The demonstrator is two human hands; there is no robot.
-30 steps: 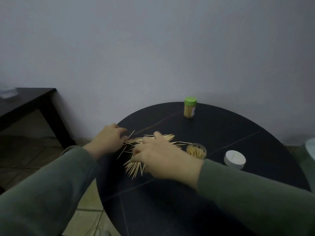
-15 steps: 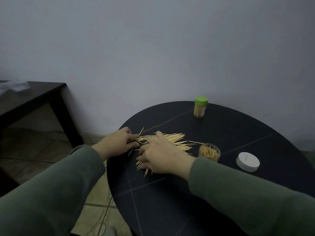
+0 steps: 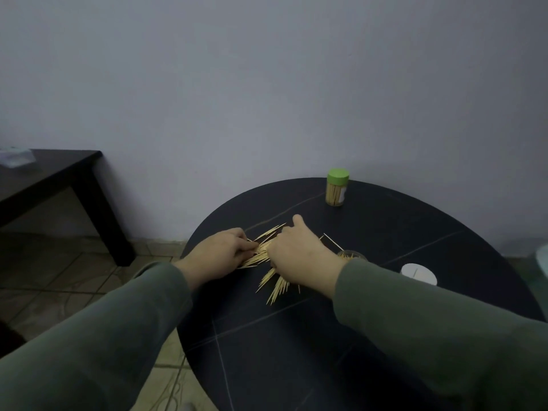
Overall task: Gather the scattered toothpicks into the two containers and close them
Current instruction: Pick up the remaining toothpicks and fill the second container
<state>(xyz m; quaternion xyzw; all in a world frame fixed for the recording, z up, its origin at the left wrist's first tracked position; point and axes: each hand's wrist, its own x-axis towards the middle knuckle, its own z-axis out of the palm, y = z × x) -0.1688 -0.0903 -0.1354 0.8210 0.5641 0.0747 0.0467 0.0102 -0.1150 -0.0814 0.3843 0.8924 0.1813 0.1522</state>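
Both hands rake toothpicks [image 3: 274,281] near bench [image 3: 296,351] left edge: left hand [image 3: 221,255] pinches pile, right hand [image 3: 299,256] curls over it, bunching for open jar [image 3: 353,256] beside; lid [image 3: 418,273] off, green-lidded jar [image 3: 337,187] closed at far edge.

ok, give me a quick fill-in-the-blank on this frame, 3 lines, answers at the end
1. The closed container at the table's far edge has a ____ lid.
2. The loose white lid lies to the ____ of the open container.
3. Both hands, left hand and right hand, rest on the pile of ____.

Answers: green; right; toothpicks
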